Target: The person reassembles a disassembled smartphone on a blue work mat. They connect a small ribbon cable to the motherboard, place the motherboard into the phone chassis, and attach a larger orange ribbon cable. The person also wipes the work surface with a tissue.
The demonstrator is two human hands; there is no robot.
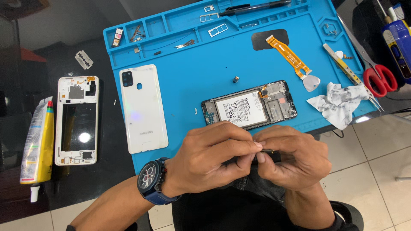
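From my remote seat the feed is bright, evenly lit from overhead. A round lamp reflection glares inside the white plastic phone mid-frame (pixel 77 121) on the glossy black tabletop (pixel 102 179), and a soft sheen shows on the white glossy phone back cover (pixel 143 109). The blue silicone repair mat (pixel 188 68) looks saturated, shadows short and soft. I see sharp focus at centre. Wide-angle bending shows at the edges; the pale floor tiles (pixel 376 149) look slightly washed out.
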